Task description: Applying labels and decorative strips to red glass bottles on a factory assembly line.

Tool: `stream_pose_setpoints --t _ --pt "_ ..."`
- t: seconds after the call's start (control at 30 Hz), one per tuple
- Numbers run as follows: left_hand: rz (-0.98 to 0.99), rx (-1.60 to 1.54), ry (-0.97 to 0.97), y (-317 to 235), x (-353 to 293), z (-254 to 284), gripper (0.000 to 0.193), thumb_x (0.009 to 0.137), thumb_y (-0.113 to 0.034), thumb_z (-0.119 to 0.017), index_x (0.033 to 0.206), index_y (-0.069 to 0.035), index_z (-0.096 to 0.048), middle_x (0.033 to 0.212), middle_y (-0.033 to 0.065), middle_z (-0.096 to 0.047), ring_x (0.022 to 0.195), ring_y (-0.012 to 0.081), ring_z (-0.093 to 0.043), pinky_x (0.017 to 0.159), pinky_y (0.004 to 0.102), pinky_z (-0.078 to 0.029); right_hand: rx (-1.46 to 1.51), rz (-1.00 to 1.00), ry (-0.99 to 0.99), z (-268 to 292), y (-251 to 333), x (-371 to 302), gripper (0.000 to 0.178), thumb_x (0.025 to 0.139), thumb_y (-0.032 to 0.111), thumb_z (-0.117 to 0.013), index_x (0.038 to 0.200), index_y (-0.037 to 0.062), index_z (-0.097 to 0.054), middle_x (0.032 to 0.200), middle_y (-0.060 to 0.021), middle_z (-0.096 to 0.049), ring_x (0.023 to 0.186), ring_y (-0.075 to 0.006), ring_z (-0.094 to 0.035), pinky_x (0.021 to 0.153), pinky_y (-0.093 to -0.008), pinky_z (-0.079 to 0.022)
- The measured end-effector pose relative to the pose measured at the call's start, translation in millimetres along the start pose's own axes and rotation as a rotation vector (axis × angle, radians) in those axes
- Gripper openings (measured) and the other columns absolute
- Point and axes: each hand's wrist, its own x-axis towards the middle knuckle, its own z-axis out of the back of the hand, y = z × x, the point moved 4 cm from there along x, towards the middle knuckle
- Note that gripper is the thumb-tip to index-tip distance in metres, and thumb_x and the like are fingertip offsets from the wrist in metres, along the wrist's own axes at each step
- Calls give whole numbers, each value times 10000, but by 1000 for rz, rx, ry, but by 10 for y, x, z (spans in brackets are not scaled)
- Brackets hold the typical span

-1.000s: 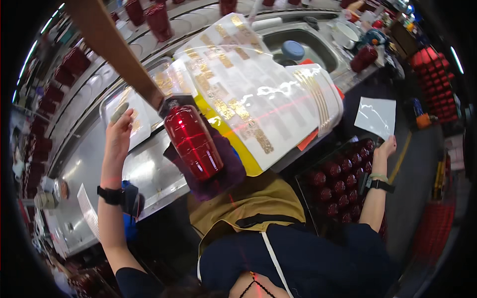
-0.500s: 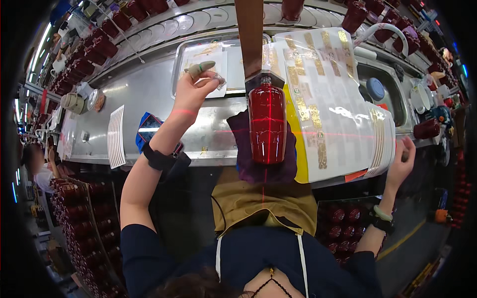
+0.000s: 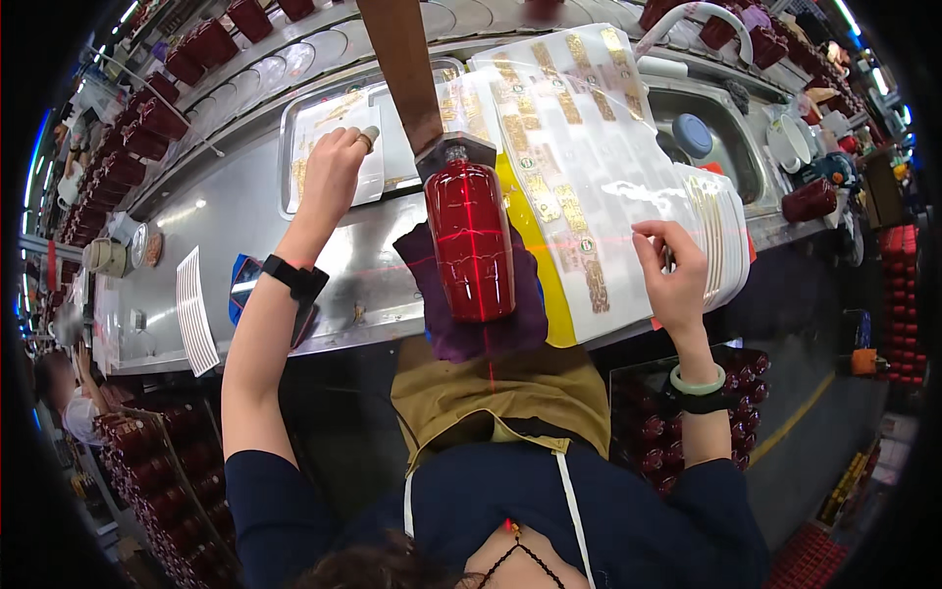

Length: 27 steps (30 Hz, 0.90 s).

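Note:
A red glass bottle (image 3: 471, 245) lies on a folded purple cloth (image 3: 535, 309), its neck toward a metal holder at the foot of a brown post (image 3: 397, 69). Thin red light lines cross the glass. My left hand (image 3: 336, 165) is bent down over a white sheet with gold pieces (image 3: 368, 182) in a shallow metal tray (image 3: 287, 187). A grey-green cover shows on one finger; the fingertips are mostly hidden. To the right of the bottle, my right hand (image 3: 675, 270) is curled above white sheets with gold decals (image 3: 608, 196). Something small and dark shows between its fingers.
A yellow sheet (image 3: 535, 260) lies under the decal sheets. Behind them is a sink (image 3: 751, 177) with a blue round lid (image 3: 692, 134) and a white curved pipe (image 3: 697, 15). At left, a striped white strip (image 3: 196, 309) lies on the metal bench. Several red bottles stand around.
My view has turned, shifting the scene leftward. My left hand has turned down over the sheet in the tray. My right hand has come inward from the bench's right edge over the decal sheets.

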Motion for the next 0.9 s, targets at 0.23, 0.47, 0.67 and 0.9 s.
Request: stream_pose_setpoints --t 0.23,0.47,0.67,0.9 --pt "110 -75 106 62 -14 -208 246 822 40 -556 1004 -24 -708 977 158 -709 949 340 -663 827 442 -539 51 51 134 -207 80 233 80 886 36 -718 964 18 -718 821 -55 -670 615 -123 -491 553 -277 -391" --pt "248 -45 219 299 -156 -369 133 839 -51 -671 949 19 -699 832 213 -708 823 412 -691 765 494 -541 101 138 263 -498 415 456 82 897 66 -712 967 22 -715 864 -84 -698 676 -184 -588 618 -305 -472" --pt "248 -98 555 110 -191 -240 375 866 -69 -677 1228 20 -632 1126 255 -690 1034 420 -665 903 481 -525 138 179 266 -604 458 555 96 903 83 -715 975 20 -714 857 -81 -699 658 -184 -581 625 -303 -478" --pt "455 -611 5 -589 -299 613 813 860 -171 -792 1520 47 -371 1536 262 -423 1443 415 -388 1155 509 -361 217 12 364 -691 415 375 207 872 121 -765 1056 32 -732 908 -64 -724 658 -126 -529 617 -284 -462"
